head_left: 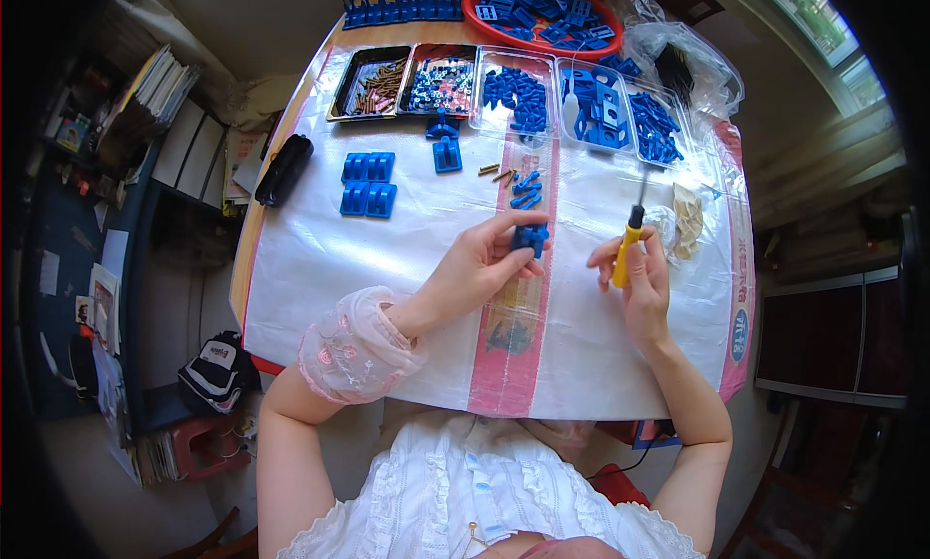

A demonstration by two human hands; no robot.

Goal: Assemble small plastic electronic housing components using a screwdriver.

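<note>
Over the middle of the table, my left hand (475, 263) is closed on a small blue plastic part (530, 237), pinched between thumb and fingers. My right hand (639, 283), to its right, grips a screwdriver (628, 257) by its yellow and black handle, the thin shaft pointing away from me. Tool and part are apart. Just beyond the left hand lie several small blue pieces (526, 189) and a few brass-coloured screws (496, 172). Farther left, blue blocks (368, 184) sit grouped on the sheet, and another blue piece (447, 155) lies near the trays.
A row of trays crosses the far side: brass-coloured screws (380, 89), small metal bits (441, 86), blue parts (518, 94). Behind stand a red basin (610, 38) and a rack of blue pieces (402, 15). A black case (286, 170) lies left, crumpled paper (687, 222) right.
</note>
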